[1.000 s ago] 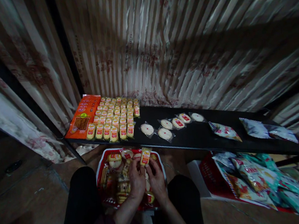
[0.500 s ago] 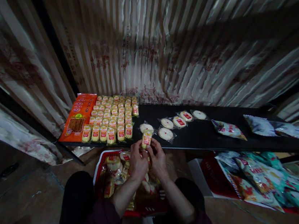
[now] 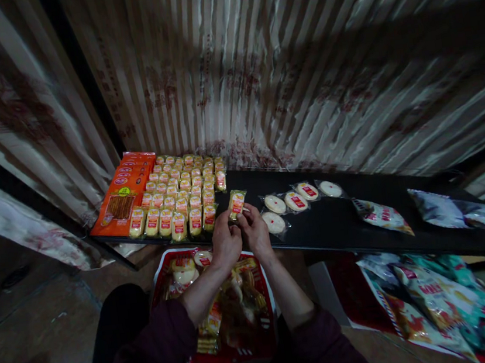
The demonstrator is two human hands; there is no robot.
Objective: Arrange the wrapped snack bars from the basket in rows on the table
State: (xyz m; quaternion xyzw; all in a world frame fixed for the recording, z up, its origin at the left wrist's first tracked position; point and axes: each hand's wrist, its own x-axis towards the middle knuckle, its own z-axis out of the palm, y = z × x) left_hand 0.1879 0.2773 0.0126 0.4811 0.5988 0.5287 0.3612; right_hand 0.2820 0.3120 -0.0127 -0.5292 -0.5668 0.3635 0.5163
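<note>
Both my hands hold one small yellow snack packet (image 3: pixel 237 203) with a red label over the black shelf (image 3: pixel 345 228). My left hand (image 3: pixel 226 243) pinches its lower left side and my right hand (image 3: pixel 255 231) pinches its lower right. The packet hangs just right of the rows of matching yellow packets (image 3: pixel 179 192) laid on the shelf. Below my hands a red bag (image 3: pixel 222 302) full of mixed snacks sits between my knees.
An orange snack box (image 3: pixel 123 195) lies at the shelf's left end. Round white cakes in clear wrappers (image 3: pixel 291 202) and foil packets (image 3: pixel 382 216) lie further right. Colourful snack bags (image 3: pixel 434 299) are piled on the floor at right. A striped curtain hangs behind.
My hands lifted the yellow packet out of the red bag and carried it up and forward over the shelf, beside the rows of packets.
</note>
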